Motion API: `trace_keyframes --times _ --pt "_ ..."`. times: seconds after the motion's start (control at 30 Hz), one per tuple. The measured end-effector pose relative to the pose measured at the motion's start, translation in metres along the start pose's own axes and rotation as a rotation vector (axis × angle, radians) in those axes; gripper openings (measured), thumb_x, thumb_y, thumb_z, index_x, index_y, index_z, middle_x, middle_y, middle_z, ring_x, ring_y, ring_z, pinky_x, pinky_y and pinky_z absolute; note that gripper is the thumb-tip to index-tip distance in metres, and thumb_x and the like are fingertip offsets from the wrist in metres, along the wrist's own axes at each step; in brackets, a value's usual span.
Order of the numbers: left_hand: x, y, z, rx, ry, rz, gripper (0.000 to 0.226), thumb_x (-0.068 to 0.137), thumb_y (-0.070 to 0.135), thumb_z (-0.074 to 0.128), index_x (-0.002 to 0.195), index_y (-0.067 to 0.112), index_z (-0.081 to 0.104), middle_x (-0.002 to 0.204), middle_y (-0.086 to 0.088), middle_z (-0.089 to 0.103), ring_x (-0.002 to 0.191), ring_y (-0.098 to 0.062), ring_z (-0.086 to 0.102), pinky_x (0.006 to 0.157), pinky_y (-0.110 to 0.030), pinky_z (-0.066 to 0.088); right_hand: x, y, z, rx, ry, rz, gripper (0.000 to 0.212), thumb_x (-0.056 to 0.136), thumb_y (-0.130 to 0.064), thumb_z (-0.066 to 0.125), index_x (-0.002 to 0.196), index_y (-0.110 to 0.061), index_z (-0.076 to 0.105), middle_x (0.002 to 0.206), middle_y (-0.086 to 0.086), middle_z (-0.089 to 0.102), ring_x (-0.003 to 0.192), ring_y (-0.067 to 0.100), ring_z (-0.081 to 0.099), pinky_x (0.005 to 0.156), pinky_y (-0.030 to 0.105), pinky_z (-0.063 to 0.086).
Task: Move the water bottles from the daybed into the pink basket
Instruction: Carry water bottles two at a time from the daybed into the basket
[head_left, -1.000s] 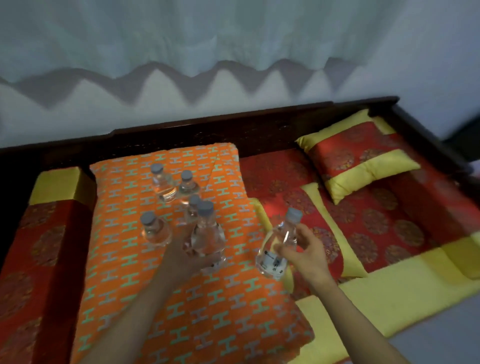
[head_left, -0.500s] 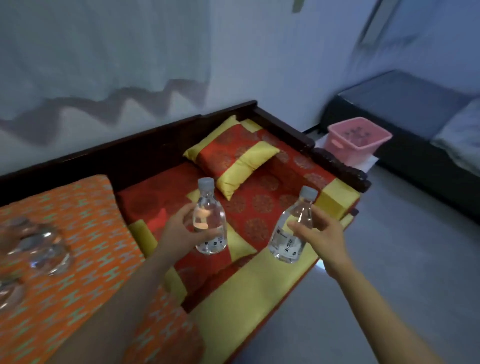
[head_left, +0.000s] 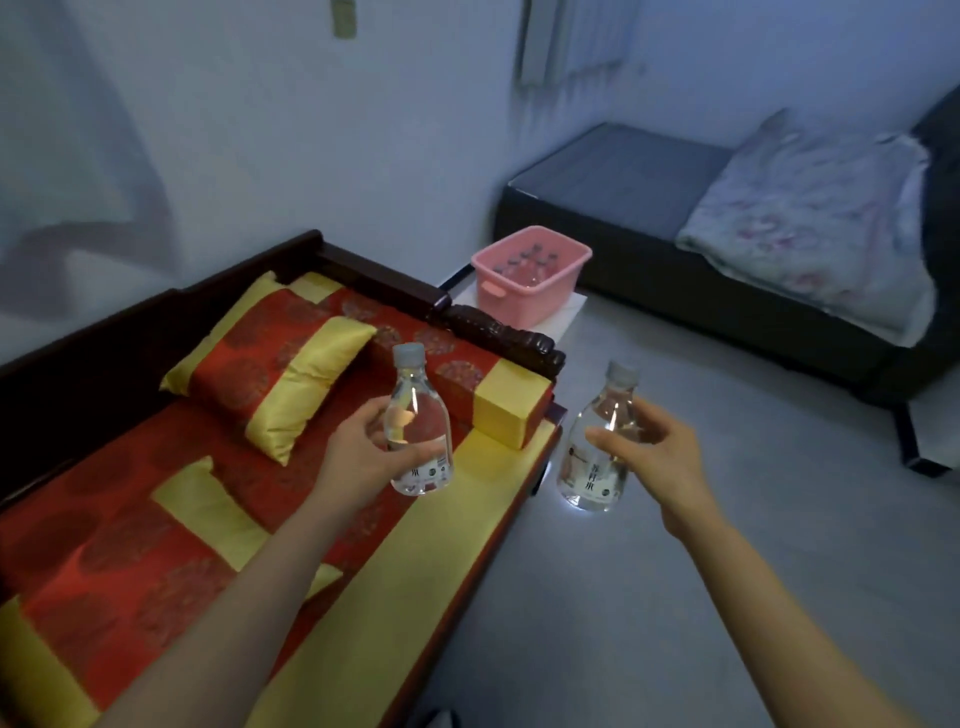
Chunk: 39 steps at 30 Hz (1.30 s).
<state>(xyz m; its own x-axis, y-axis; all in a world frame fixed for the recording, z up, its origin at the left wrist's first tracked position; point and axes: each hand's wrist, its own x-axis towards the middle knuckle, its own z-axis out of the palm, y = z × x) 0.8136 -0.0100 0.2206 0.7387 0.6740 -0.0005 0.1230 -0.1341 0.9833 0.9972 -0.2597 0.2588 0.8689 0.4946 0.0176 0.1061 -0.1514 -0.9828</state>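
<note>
Head view — each hand (head_left: 363, 457) (head_left: 662, 457) grips one upright water bottle (head_left: 418, 436) (head_left: 597, 457).

A red-and-yellow pillow (head_left: 270, 358) was seen left of the fingers (head_left: 655, 422); a dark bed (head_left: 623, 197) bearing a quilt (head_left: 810, 223) lay well beyond them.

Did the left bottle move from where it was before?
Yes. The left bottle left the orange cushion, travelling along the daybed toward the pink basket.
</note>
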Motion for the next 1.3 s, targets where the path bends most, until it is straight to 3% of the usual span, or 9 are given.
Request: trace_keyframes --times 0.1,0.2,0.33,0.57,0.63,0.77,0.9,1.1,1.3 --pt "0.039 0.004 0.038 0.050 -0.042 0.013 0.068 0.044 0.044 0.091 0.106 0.030 0.066 0.095 0.007 0.075 0.082 -0.008 0.071 0.065 -0.021 0.057 0.034 0.015 -0.029 -0.017 0.031 0.026 0.039 0.066 -0.014 0.083 0.090 -0.042 0.070 0.088 -0.014 0.072 0.079 0.001 0.066 0.055 0.014 0.050" --pt "0.089 0.007 0.079 0.066 -0.069 0.032 0.056 0.044 0.044 0.091 0.094 0.045 0.066 0.092 0.018 0.073 0.078 -0.003 0.071 0.059 -0.014 0.054 0.083 0.025 -0.062 -0.039 0.061 0.053 0.041 0.065 -0.018 0.084 0.092 -0.043 0.068 0.094 -0.013 0.070 0.085 0.007 0.065 0.060 0.018 0.050" --pt "0.162 0.018 0.127 0.111 -0.052 0.040 0.051 0.046 0.045 0.090 0.087 0.056 0.063 0.088 0.016 0.073 0.078 -0.004 0.070 0.065 -0.026 0.059 0.158 0.028 -0.102 -0.084 0.104 0.045 0.040 0.065 -0.016 0.084 0.084 -0.049 0.069 0.087 -0.017 0.070 0.081 0.004 0.064 0.054 0.012 0.047" --pt "0.280 0.052 0.215 0.156 -0.034 0.044 0.055 0.052 0.042 0.089 0.100 0.034 0.065 0.094 -0.009 0.071 0.085 -0.028 0.068 0.069 -0.041 0.061 0.289 0.015 -0.171 -0.080 0.120 0.035 0.045 0.066 -0.017 0.084 0.087 -0.051 0.063 0.085 -0.020 0.068 0.072 -0.010 0.063 0.051 0.010 0.047" --pt "0.308 0.058 0.234 0.154 -0.046 0.036 0.062 0.051 0.043 0.090 0.106 0.027 0.065 0.095 -0.005 0.072 0.085 -0.024 0.070 0.071 -0.042 0.061 0.319 0.020 -0.183 -0.065 0.111 0.037 0.046 0.067 -0.018 0.084 0.090 -0.051 0.062 0.087 -0.021 0.067 0.073 -0.007 0.064 0.051 0.010 0.047" --pt "0.376 0.067 0.283 0.151 0.003 0.033 0.055 0.052 0.038 0.091 0.101 0.027 0.066 0.096 0.002 0.073 0.086 -0.016 0.071 0.080 -0.046 0.058 0.407 0.034 -0.215 -0.045 0.061 0.048 0.043 0.065 -0.019 0.085 0.085 -0.053 0.067 0.088 -0.017 0.070 0.076 -0.004 0.064 0.059 0.017 0.048" --pt "0.436 0.070 0.332 0.108 0.128 -0.008 0.077 0.043 0.046 0.089 0.112 0.021 0.064 0.106 0.000 0.071 0.097 -0.019 0.067 0.088 -0.046 0.055 0.504 0.043 -0.242 -0.052 -0.037 0.041 0.046 0.063 -0.023 0.085 0.081 -0.060 0.066 0.087 -0.019 0.072 0.080 0.003 0.067 0.061 0.020 0.048" --pt "0.508 0.076 0.376 0.085 0.254 -0.039 0.087 0.040 0.050 0.086 0.119 0.024 0.061 0.107 0.008 0.069 0.094 -0.010 0.066 0.074 -0.027 0.055 0.630 0.048 -0.259 -0.076 -0.166 0.036 0.044 0.062 -0.030 0.085 0.087 -0.060 0.063 0.093 -0.017 0.068 0.091 0.009 0.063 0.063 0.023 0.048" --pt "0.580 0.062 0.384 0.115 0.345 -0.108 0.092 0.039 0.056 0.087 0.121 0.025 0.060 0.110 0.005 0.070 0.097 -0.016 0.067 0.086 -0.045 0.056 0.734 0.063 -0.233 -0.079 -0.279 0.039 0.047 0.055 -0.039 0.084 0.091 -0.062 0.063 0.095 -0.018 0.067 0.093 0.008 0.063 0.062 0.023 0.048"
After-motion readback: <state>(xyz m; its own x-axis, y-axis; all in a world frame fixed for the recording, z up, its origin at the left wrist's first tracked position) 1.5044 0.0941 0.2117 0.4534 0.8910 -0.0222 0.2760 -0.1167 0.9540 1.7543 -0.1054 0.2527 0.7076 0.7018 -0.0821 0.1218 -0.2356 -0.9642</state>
